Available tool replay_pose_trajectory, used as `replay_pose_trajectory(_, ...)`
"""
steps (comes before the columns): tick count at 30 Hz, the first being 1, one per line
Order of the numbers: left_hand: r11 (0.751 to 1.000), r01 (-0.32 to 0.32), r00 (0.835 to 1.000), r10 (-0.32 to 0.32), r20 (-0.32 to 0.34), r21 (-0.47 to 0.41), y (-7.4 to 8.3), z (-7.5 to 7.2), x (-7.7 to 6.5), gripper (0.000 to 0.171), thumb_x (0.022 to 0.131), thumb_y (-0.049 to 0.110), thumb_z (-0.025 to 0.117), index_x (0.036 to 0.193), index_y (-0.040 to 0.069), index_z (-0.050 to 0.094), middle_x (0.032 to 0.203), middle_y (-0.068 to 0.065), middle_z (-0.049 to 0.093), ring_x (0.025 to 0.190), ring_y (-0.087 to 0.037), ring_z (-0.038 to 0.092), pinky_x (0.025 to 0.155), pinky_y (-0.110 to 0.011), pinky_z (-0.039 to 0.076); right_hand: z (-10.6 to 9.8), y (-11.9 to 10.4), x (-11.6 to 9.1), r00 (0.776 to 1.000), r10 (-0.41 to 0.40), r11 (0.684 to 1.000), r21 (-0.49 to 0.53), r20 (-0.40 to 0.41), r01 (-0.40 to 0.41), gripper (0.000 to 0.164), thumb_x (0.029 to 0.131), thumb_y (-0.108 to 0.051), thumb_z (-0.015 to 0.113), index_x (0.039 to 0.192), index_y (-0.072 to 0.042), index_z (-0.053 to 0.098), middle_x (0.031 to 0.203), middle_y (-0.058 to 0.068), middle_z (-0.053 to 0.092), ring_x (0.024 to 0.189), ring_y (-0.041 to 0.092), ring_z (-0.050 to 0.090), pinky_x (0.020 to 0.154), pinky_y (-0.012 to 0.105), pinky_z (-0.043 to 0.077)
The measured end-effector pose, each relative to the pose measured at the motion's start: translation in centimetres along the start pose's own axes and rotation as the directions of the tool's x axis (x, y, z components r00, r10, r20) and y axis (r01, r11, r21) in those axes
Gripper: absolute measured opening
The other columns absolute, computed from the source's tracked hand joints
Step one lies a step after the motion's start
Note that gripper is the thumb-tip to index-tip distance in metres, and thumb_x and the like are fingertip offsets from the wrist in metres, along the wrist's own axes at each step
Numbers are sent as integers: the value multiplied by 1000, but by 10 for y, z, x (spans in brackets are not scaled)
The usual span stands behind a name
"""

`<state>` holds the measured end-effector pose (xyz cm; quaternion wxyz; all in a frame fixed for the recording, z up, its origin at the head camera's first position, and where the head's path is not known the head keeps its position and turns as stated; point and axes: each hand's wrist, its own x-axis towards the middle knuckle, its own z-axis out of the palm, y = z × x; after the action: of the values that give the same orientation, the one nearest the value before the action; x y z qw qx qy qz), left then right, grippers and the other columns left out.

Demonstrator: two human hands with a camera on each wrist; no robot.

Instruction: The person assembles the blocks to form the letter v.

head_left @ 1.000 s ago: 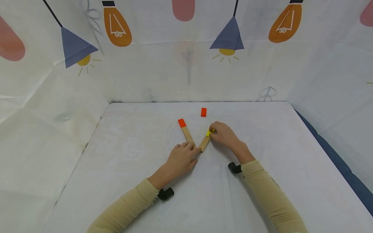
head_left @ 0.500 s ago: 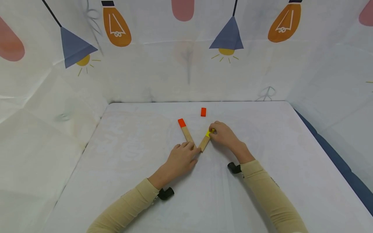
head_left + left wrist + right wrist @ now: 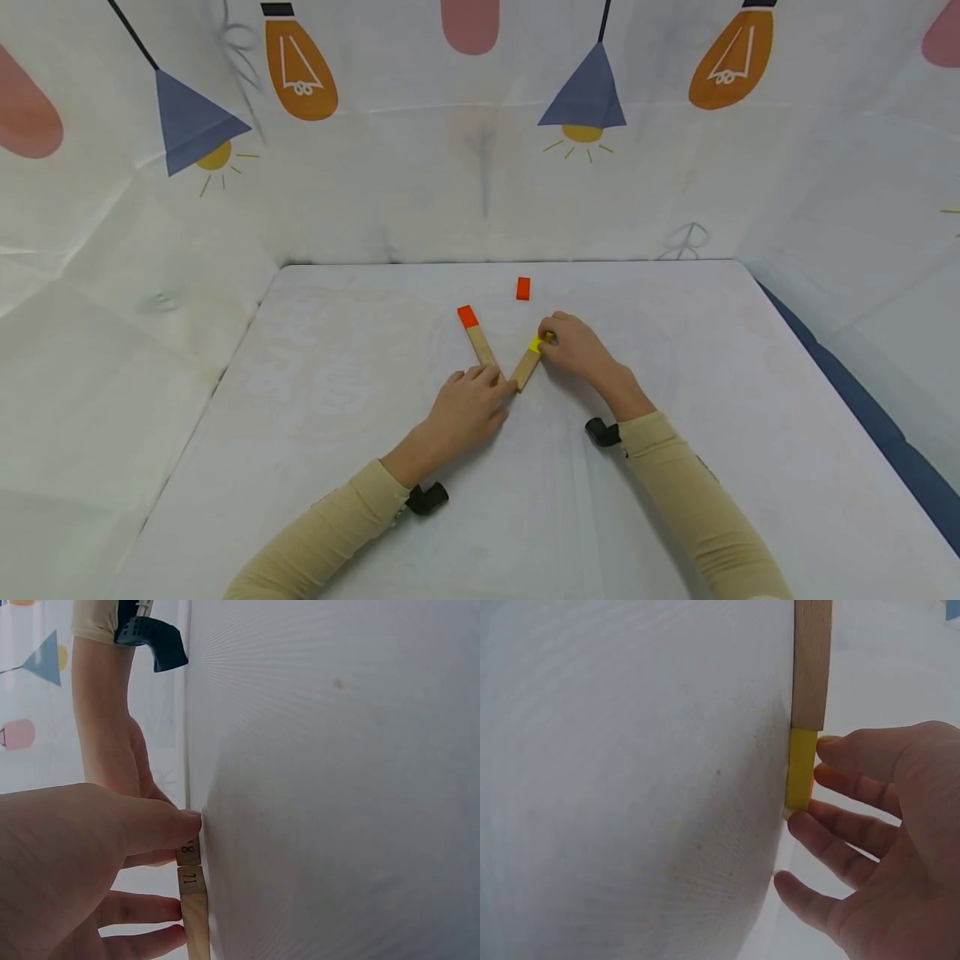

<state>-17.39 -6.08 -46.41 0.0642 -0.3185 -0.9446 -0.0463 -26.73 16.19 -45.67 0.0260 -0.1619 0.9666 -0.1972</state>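
Two strips of blocks form a V on the white table. The left strip has a wooden block (image 3: 483,346) capped by a red block (image 3: 468,316); the right has a wooden block (image 3: 527,369) ending in a yellow block (image 3: 536,342). At the V's point, my left hand (image 3: 468,408) touches the wooden blocks with extended fingers. Block ends marked with numerals (image 3: 190,879) show beside the thumb in the left wrist view. My right hand (image 3: 576,344) holds the yellow block (image 3: 801,769) by its side and end, with thumb and fingertips around it.
A loose red block (image 3: 523,288) lies farther back, near the table's far edge. White cloth (image 3: 420,192) printed with lamps and bulbs hangs behind and beside the table (image 3: 337,350). Dark wrist cameras (image 3: 427,499) sit under both sleeves, close to the tabletop.
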Motion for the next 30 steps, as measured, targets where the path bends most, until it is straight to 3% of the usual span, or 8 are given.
replay_pose_trajectory(16, 1000, 11, 1000, -12, 24, 5, 2, -1, 0, 40, 92, 35, 70, 130, 27, 62, 115, 0, 61, 119, -20, 59, 91, -43, 54, -2, 1, 1, 1000, 9, 1000, 5, 20, -9, 16, 91, -16, 65, 104, -7, 68, 102, 8, 64, 92, 23, 57, 88, 40, 50)
replay_pose_trajectory(23, 1000, 3, 1000, -3, -8, 15, 1, -1, -1, 39, 90, 35, 71, 128, 28, 63, 112, 0, 61, 114, -20, 60, 88, -41, 54, -7, 2, 3, 998, 47, 996, 75, 32, -49, 19, 93, -16, 62, 108, -7, 67, 106, 9, 64, 97, 26, 59, 87, 41, 52)
replay_pose_trajectory(30, 1000, -6, 1000, 6, -18, 27, 0, 2, -1, 40, 90, 36, 71, 129, 28, 63, 112, 0, 61, 114, -20, 61, 87, -42, 54, -7, 5, 9, 999, 31, 995, 90, 22, -33, 21, 93, -15, 59, 110, -6, 67, 109, 10, 64, 99, 27, 60, 89, 43, 51)
